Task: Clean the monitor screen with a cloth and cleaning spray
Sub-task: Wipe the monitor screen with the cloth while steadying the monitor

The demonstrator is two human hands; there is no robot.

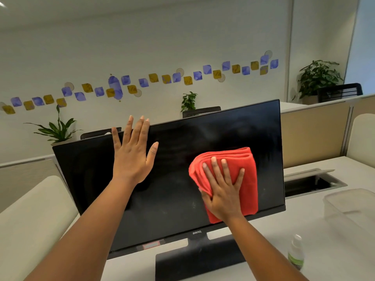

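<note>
Midway, by my judgement | right hand (223, 191) flat, fingers spread, pressing red cloth (233, 175) on monitor (172, 189) at 4 o'clock | left hand (132, 155) open, bracing top edge at 11 | spray (296, 253) on worktop (304, 226) at 5 | faint smears remain mid-screen.

Bright even light, soft focus (edges bowed)

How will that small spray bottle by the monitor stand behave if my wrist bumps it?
The spray bottle looks narrow and tall for its base, so it would probably tip easily. Being small, seemingly plastic, it is likely light and would slide or roll on the smooth white desk. It stands close to the right forearm, so a bump seems plausible.
</note>
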